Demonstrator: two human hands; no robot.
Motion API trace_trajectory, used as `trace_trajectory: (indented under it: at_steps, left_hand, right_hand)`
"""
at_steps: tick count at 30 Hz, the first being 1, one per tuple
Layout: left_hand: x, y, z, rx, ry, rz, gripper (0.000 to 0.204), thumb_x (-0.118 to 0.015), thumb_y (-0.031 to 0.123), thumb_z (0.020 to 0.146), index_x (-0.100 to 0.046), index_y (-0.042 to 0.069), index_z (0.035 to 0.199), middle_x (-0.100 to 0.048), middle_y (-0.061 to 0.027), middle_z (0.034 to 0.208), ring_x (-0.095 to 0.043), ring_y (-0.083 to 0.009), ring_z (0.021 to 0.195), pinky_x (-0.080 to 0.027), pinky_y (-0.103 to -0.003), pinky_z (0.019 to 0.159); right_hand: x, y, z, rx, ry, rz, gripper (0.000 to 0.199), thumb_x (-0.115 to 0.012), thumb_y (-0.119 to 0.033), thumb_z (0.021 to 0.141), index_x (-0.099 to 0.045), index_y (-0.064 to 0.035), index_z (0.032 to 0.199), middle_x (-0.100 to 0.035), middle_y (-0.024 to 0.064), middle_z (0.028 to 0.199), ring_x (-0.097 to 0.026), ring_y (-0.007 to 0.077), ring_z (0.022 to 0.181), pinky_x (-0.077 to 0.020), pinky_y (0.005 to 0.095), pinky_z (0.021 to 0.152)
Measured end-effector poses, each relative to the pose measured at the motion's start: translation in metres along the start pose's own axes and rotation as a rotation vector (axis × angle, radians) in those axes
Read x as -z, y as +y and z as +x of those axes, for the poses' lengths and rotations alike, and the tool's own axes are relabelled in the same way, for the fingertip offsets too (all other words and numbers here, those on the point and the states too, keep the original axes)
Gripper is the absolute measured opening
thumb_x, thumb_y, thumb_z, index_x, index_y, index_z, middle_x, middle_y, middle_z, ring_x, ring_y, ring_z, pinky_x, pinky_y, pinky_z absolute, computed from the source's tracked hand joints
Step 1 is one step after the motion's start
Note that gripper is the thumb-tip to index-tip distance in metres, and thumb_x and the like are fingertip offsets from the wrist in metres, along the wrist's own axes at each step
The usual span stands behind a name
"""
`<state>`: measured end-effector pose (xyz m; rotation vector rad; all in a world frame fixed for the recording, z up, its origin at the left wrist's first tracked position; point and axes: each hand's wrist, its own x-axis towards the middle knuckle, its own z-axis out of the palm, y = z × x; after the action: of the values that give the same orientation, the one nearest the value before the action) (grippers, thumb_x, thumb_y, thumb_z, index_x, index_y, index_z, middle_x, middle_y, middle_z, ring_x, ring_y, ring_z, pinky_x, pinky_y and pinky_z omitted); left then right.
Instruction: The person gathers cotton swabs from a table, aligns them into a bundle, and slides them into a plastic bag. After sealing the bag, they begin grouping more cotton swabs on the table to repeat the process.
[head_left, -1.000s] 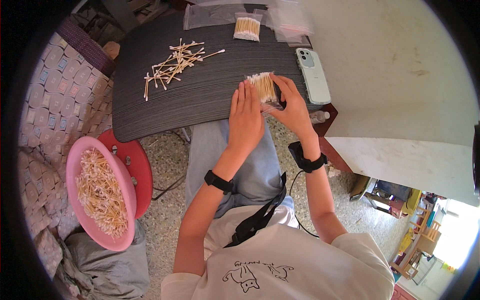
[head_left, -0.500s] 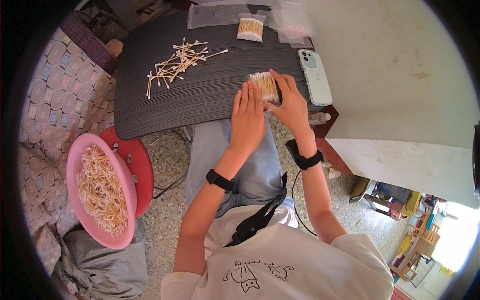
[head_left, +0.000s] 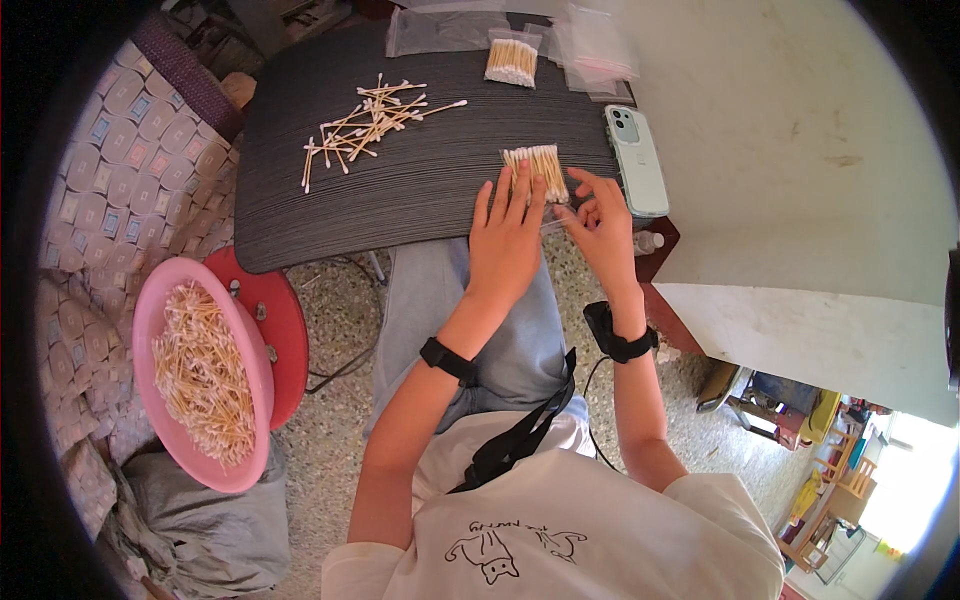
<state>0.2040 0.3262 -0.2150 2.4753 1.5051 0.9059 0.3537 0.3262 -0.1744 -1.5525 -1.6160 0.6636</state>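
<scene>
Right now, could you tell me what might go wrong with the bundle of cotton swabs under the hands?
The bundle of cotton swabs sits half in a clear bag; if the left hand lifts, it may fan out. The right hand works beside the phone near the mat's edge and could nudge it off.

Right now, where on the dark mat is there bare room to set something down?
The mat is bare along its near-left part, below the loose swabs, and in the strip between them and the left hand. It is crowded on the right: both hands, right hand, the swab bundle, the phone and the bagged swabs.
</scene>
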Motion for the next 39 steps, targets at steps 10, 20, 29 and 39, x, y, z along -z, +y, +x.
trace_trajectory:
  at_steps: [10, 20, 29, 39]
  left_hand:
    - [0.004, 0.004, 0.003, 0.063, 0.034, -0.116, 0.076, -0.060, 0.002, 0.078, -0.028, 0.000, 0.148, -0.028, -0.0194, 0.154, -0.029, -0.0346, 0.142, -0.024, -0.046, 0.115]
    - [0.004, 0.003, 0.017, -0.087, -0.041, -0.007, 0.071, -0.060, 0.002, 0.078, -0.036, 0.003, 0.145, -0.035, -0.0105, 0.152, -0.025, -0.0296, 0.144, -0.019, -0.049, 0.117]
    - [0.004, 0.005, 0.019, -0.025, -0.043, 0.012, 0.062, -0.063, 0.014, 0.081, -0.045, 0.004, 0.139, -0.042, -0.0087, 0.146, -0.027, -0.0272, 0.143, -0.018, -0.051, 0.117]
    - [-0.006, 0.005, 0.022, 0.031, 0.086, -0.010, 0.044, -0.062, 0.021, 0.087, -0.057, 0.006, 0.128, -0.049, -0.0065, 0.138, -0.036, -0.0256, 0.138, -0.023, -0.050, 0.114]
  right_hand:
    - [-0.006, 0.007, -0.005, 0.021, 0.079, 0.011, 0.036, -0.069, -0.002, 0.082, -0.063, -0.0014, 0.117, -0.059, 0.0088, 0.093, -0.050, 0.0123, 0.063, -0.0446, 0.0256, 0.058]
    - [-0.011, 0.003, 0.002, 0.172, 0.030, -0.105, 0.021, -0.057, -0.003, 0.090, -0.063, 0.0000, 0.110, -0.060, 0.0155, 0.105, -0.061, 0.0364, 0.085, -0.0493, 0.0402, 0.072]
    - [-0.011, 0.004, -0.002, 0.150, 0.103, -0.128, 0.020, -0.056, 0.000, 0.090, -0.065, 0.0009, 0.107, -0.059, 0.0167, 0.088, -0.060, 0.0343, 0.075, -0.0474, 0.0393, 0.067]
    - [-0.010, 0.000, -0.007, 0.129, 0.110, -0.098, 0.020, -0.057, 0.000, 0.090, -0.066, 0.0001, 0.108, -0.056, 0.0145, 0.078, -0.055, 0.0262, 0.063, -0.0443, 0.0357, 0.059]
